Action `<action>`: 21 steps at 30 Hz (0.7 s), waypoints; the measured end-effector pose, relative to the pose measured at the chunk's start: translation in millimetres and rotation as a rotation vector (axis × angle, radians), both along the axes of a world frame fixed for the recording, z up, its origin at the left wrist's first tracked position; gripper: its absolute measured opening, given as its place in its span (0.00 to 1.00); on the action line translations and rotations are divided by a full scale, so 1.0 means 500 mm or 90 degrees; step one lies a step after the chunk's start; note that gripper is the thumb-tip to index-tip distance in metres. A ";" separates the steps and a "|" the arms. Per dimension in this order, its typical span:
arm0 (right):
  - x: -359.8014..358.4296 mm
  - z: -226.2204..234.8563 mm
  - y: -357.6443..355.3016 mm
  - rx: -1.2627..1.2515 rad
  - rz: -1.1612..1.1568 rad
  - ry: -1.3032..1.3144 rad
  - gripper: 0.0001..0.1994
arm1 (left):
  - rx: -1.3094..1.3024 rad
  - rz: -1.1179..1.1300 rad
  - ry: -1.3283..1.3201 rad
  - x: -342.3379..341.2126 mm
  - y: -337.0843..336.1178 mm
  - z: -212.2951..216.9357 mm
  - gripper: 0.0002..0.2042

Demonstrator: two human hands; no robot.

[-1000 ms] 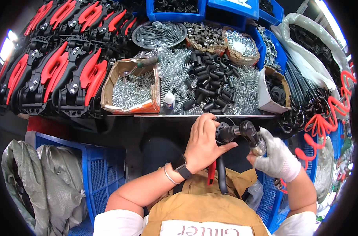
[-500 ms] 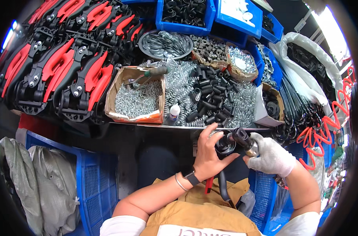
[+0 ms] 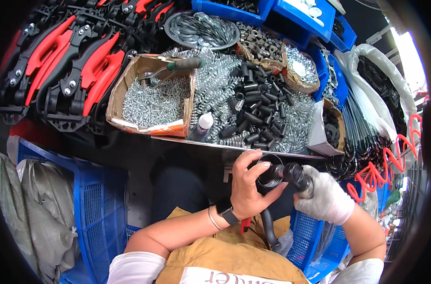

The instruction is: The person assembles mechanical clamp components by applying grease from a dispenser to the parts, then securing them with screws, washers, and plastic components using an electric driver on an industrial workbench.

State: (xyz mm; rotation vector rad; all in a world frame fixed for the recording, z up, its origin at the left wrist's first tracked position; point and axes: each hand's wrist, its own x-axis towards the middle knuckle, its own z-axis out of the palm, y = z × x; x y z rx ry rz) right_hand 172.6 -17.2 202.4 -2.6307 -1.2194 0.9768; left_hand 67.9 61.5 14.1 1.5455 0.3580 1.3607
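Observation:
Below the bench edge, my bare left hand is wrapped round a red-and-black hand tool. The tool's black curved grip and a bit of red lever show under my wrist. A round black housing with metal coils sits between my thumb and fingers. My right hand, in a white glove, grips an air ratchet wrench by its metal neck. The wrench's black angled head points at the housing. Whether its socket touches a fastener there, I cannot make out.
Along the bench lie a carton of small screws, black sleeves, loose springs and a small white-capped bottle. Finished-looking red-and-black tools stand at left. A red coiled hose hangs at right. Blue crates flank me.
The view has shifted, so the bench items sit slightly higher and the left-hand ones farther left. Both hands keep their grips; the wrench head has moved slightly relative to the housing.

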 end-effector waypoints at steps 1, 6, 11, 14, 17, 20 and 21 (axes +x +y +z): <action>0.002 0.000 0.001 -0.005 0.003 0.002 0.19 | -0.005 0.003 0.002 0.000 -0.002 -0.001 0.36; 0.027 -0.006 -0.002 0.019 0.022 0.046 0.19 | 0.012 0.008 0.011 -0.001 -0.001 0.002 0.36; 0.044 -0.004 0.004 0.010 0.089 0.024 0.18 | 0.032 -0.017 0.033 -0.008 0.006 -0.004 0.40; 0.066 0.000 0.021 0.011 0.103 0.054 0.17 | 0.048 -0.045 0.023 -0.017 0.015 -0.010 0.39; 0.083 -0.005 0.010 0.037 0.152 0.045 0.15 | 0.041 -0.093 0.012 -0.026 0.024 -0.011 0.38; 0.101 -0.011 -0.007 0.039 0.204 0.023 0.17 | 0.043 -0.184 -0.005 -0.029 0.049 -0.014 0.44; 0.097 -0.009 -0.017 0.040 0.202 0.023 0.17 | 0.045 -0.186 -0.004 -0.032 0.063 -0.002 0.44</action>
